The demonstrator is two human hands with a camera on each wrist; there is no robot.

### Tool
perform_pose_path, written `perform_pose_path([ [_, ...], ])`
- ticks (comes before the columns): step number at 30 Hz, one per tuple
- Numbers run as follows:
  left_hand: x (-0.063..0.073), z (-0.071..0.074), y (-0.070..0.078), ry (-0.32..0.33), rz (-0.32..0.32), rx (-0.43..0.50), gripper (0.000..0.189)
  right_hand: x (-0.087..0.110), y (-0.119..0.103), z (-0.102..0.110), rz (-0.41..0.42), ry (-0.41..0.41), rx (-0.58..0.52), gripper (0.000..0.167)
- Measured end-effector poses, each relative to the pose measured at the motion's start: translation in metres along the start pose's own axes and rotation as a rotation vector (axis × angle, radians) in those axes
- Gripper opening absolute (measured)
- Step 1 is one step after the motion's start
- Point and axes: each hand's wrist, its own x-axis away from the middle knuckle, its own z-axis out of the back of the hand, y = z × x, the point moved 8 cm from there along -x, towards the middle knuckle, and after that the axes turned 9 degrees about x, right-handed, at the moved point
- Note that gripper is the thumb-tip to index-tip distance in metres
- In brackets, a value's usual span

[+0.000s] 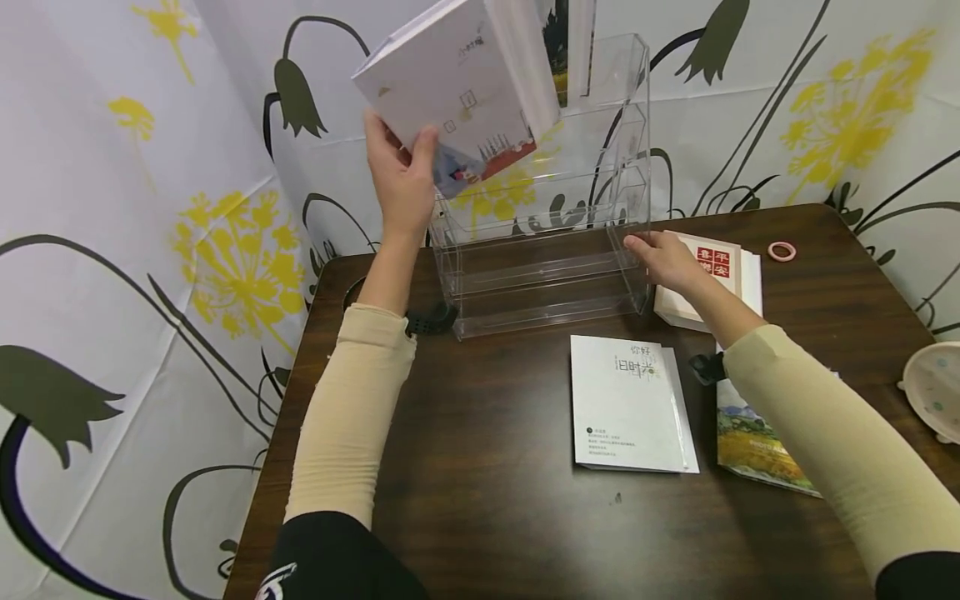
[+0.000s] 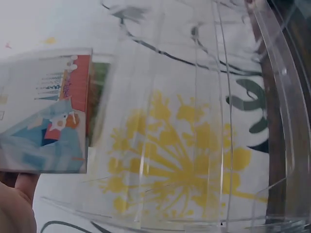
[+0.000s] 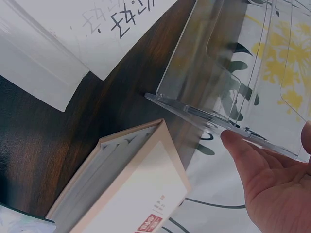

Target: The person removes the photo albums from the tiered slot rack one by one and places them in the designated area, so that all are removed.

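My left hand (image 1: pixel 405 179) grips a thick white book (image 1: pixel 457 92) by its lower edge, thumb on the illustrated cover. It holds the book tilted, high in front of a clear tiered rack (image 1: pixel 547 312). In the left wrist view, the book's blue and red corner (image 2: pixel 53 131) shows beside the clear tiers. My right hand (image 1: pixel 667 258) pinches the rack's right side panel (image 3: pixel 204 119), its fingers on the outer side. Another book (image 1: pixel 557 50) with a dark, painting-like cover stands in the rack's upper part, partly hidden behind the white one.
A white paperback (image 1: pixel 630 408) lies before the rack. Right of the rack rests a thick book with red seals (image 1: pixel 712 258); a landscape-covered book (image 1: pixel 757 442) lies partly under my right forearm. A pink ring (image 1: pixel 782 252) and white bowl (image 1: pixel 937 387) are farther right.
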Motion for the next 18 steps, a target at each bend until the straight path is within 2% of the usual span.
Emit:
perform_pose_path([
  [3,0.018,0.016,0.008,-0.014,-0.068,0.025,0.026,0.0,0.002,0.001,-0.004,0.0,0.002,0.073],
  [6,0.05,0.033,0.018,-0.047,-0.076,0.008,0.025,0.0,0.003,-0.001,-0.008,-0.003,0.013,0.074],
  [9,0.09,0.051,0.023,-0.066,-0.001,-0.012,0.024,0.0,0.003,-0.002,-0.007,0.002,0.017,0.074],
  [12,0.133,0.071,0.022,-0.076,0.111,-0.036,0.02,0.0,0.002,-0.003,0.0,-0.002,0.017,0.075],
  [18,0.212,0.099,0.001,-0.056,0.403,-0.069,0.017,0.002,-0.003,-0.001,0.006,0.001,0.015,0.072],
])
